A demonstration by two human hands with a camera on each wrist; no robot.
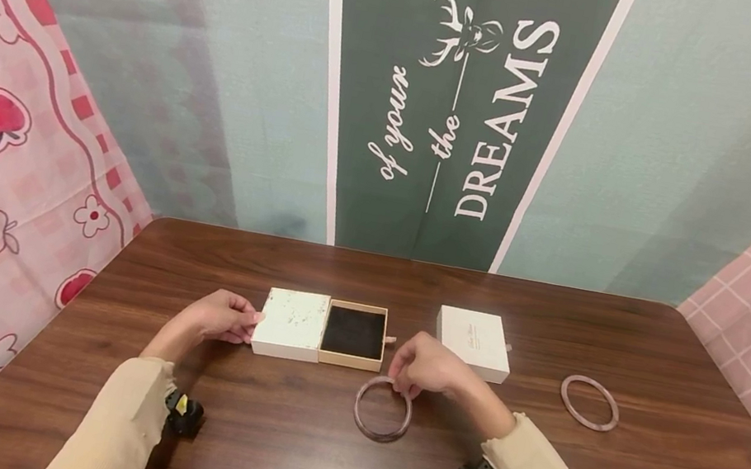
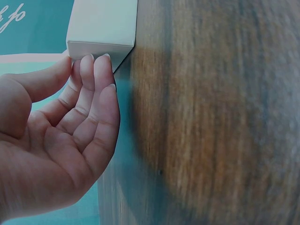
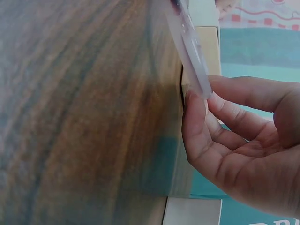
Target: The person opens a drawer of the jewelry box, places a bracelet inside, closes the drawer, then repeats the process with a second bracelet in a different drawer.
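The drawer [image 1: 349, 361] extends from the sleeve [image 1: 290, 324], whose end the left hand [image 1: 227, 317] grips. The right hand [image 1: 428, 365] pinches one bangle [image 1: 379, 437] near the drawer, not yet inside. A second bangle [image 1: 599, 427] lies loose, right of the closed box [image 1: 473, 340].

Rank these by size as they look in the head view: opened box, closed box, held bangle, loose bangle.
1. Opened box, drawer included
2. Closed box
3. Held bangle and loose bangle: too alike to rank; their tilts differ.
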